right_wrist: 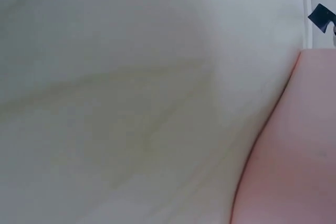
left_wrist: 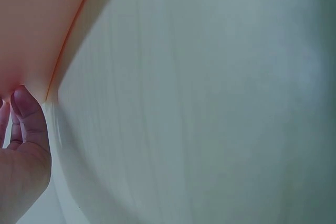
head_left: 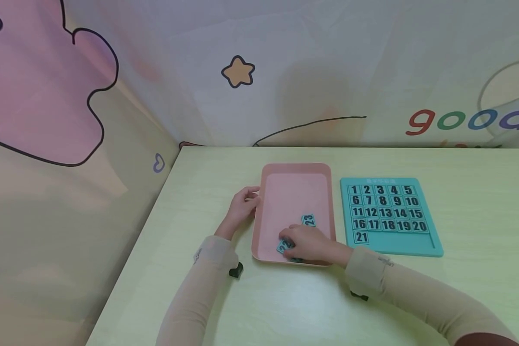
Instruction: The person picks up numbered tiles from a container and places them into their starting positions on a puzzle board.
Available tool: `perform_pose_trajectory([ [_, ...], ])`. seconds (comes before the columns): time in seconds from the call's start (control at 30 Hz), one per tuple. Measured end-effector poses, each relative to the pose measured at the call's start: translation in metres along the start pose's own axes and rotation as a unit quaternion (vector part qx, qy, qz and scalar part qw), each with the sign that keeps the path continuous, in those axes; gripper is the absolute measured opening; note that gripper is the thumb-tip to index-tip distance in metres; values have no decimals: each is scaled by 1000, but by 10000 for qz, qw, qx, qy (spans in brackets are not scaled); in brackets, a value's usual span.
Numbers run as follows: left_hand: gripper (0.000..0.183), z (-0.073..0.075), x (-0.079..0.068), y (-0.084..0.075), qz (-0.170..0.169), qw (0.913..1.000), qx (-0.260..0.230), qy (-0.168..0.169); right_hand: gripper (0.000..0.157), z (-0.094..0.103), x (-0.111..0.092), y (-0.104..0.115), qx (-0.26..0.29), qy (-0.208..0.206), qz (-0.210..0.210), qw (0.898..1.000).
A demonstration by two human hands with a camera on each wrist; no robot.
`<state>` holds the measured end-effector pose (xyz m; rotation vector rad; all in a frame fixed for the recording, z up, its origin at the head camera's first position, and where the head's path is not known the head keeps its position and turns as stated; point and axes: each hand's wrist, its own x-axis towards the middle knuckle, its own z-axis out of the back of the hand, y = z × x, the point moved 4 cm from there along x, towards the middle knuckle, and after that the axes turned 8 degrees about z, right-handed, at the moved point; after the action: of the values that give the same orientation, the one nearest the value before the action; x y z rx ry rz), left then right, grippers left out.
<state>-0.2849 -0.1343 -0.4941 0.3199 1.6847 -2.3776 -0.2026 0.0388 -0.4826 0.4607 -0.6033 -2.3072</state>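
Head view of a pale green table [head_left: 285, 307] set against cartoon-printed walls. A pink tray [head_left: 296, 185] lies at the centre, with a teal number board [head_left: 389, 247] just to its right, the two apart. The board's grid holds tiles 1 to 21 in order; the remaining cells of the near row stand vacant.

The right hand [head_left: 311, 245] rests inside the near end of the tray, its fingers curled down onto a teal tile [head_left: 282, 247] that shows a 2, apparently pinching it for lifting; whether the tile has left the tray floor cannot be told. A tile marked 23 [head_left: 308, 220] lies loose on the tray floor just beyond the hand, and the edge of another tile [head_left: 296, 260] shows under the palm.

The left hand [head_left: 243, 204] lies against the tray's left rim, fingers loosely bent against the edge and gripping nothing, most likely to steady the tray. The left wrist view shows its fingers [left_wrist: 29, 116] meeting the tray's outer wall [left_wrist: 37, 30]. The right wrist view shows only blurred table and tray surface
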Motion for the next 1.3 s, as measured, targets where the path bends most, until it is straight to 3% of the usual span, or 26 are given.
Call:
perform_pose_trajectory([
  [0.2, 33, 0, 0, 0, -25, 10000, 45, -19, 35, -1, 4, 1, 200, -184, -211, 9994],
  [0.5, 32, 0, -3, -2, 15, 10000, -16, 12, 49, -3, 0, 3, 195, -13, -199, 9996],
  [0.97, 32, 0, -2, -1, 49, 10000, -13, 31, 30, -1, -2, 4, 307, -308, -238, 9988],
  [1.17, 32, 0, -1, -2, -26, 10000, 3, 8, 34, 11, -10, 1, 108, -550, -151, 9983],
  [1.3, 33, 0, -1, -2, -26, 10000, 20, 1, 22, 23, -19, -2, -62, -764, -73, 9970],
])
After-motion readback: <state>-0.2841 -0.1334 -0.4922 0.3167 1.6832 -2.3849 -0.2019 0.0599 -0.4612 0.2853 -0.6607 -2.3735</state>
